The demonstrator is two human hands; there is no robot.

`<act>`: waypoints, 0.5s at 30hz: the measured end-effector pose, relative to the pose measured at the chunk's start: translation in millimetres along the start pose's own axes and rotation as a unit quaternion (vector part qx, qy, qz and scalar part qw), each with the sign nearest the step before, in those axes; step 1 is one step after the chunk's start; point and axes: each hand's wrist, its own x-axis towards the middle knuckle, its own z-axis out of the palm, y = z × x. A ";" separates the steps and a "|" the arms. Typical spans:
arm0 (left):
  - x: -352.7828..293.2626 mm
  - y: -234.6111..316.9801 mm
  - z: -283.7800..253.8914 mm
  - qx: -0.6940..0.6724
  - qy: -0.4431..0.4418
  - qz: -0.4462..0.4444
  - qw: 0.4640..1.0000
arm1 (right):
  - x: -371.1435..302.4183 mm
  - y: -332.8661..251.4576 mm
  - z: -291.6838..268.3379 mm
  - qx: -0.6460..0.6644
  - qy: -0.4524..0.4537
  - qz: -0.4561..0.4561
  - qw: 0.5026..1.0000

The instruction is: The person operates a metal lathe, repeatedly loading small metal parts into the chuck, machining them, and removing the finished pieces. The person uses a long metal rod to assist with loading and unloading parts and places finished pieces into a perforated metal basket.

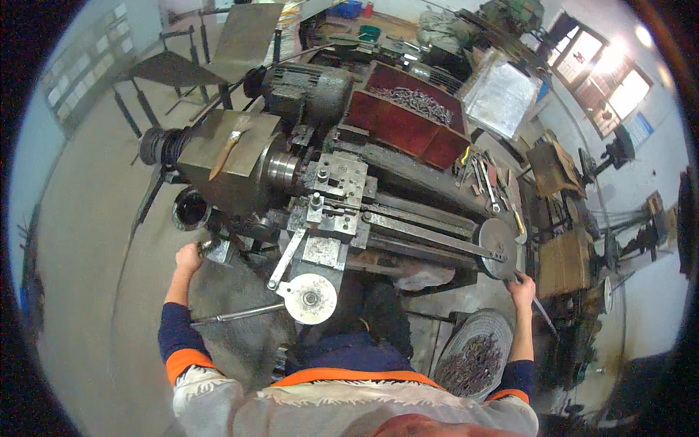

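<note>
Your hands are spread wide apart, one at each end of the lathe (338, 182). Left hand (188, 256): fingers curled at a metal fitting (220, 252) low on the headstock end; can't tell if it's gripped or just touched. Right hand (521, 289): at the lower rim of the dark disc (498, 244), seemingly on a small handle; closure unclear. The spread probably lets you reach controls at both ends from one standing spot.

The pale handwheel (311, 298) faces you, no hand on it. Brush (227, 154) lies flat on the headstock, likely parked there for easy reach. Red box (400, 130) behind the bed likely keeps the small metal pieces (419, 105) together; loose tools (486, 182) lie just beside it. Round basket (473, 328) sits low by your right arm, presumably for collecting pieces.
</note>
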 end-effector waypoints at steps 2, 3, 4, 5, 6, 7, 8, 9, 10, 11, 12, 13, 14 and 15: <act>-28.4 -24.9 -6.2 -0.062 -0.033 -0.023 0.997 | 8.2 47.9 4.6 -0.076 0.001 0.000 0.997; -47.9 -15.4 -37.8 -0.082 -0.094 -0.044 0.991 | 10.4 77.3 6.5 -0.101 -0.018 0.049 0.993; -69.4 -35.6 -35.2 -0.100 -0.068 -0.046 0.992 | 16.7 104.1 16.9 -0.158 -0.042 0.070 0.984; -89.7 -39.4 -45.4 -0.114 -0.072 -0.079 0.988 | 21.7 128.0 20.7 -0.217 -0.061 0.093 0.970; -112.8 -36.5 -64.5 -0.126 -0.088 -0.137 0.979 | 24.9 138.7 21.5 -0.228 -0.114 0.101 0.962; -133.5 -32.9 -74.4 -0.188 -0.048 -0.167 0.967 | 24.8 168.7 21.6 -0.168 -0.112 0.117 0.972; -146.8 -61.2 -44.6 -0.150 0.042 -0.095 0.983 | 28.6 182.0 21.2 -0.181 -0.132 0.133 0.965; -138.5 -10.9 -73.8 -0.317 -0.014 -0.178 0.931 | 23.3 251.1 3.1 -0.301 -0.092 0.103 0.944; -168.4 -34.1 -59.7 -0.386 0.023 -0.211 0.898 | 37.7 213.9 27.7 -0.264 -0.163 0.131 0.942; -173.4 -37.7 -51.1 -0.465 0.046 -0.213 0.858 | 36.6 207.0 37.9 -0.307 -0.133 0.158 0.929; -177.5 -37.8 -41.1 -0.479 0.084 -0.240 0.840 | 37.6 202.6 38.4 -0.290 -0.127 0.149 0.937; -179.0 -35.5 -30.3 -0.491 0.121 -0.265 0.821 | 36.0 199.8 36.3 -0.273 -0.120 0.142 0.944; -173.5 -28.9 -26.3 -0.506 0.151 -0.282 0.801 | 29.3 211.0 32.2 -0.281 -0.114 0.154 0.940; -164.3 -27.1 -15.2 -0.517 0.149 -0.276 0.797 | 25.9 237.1 28.4 -0.293 -0.103 0.169 0.935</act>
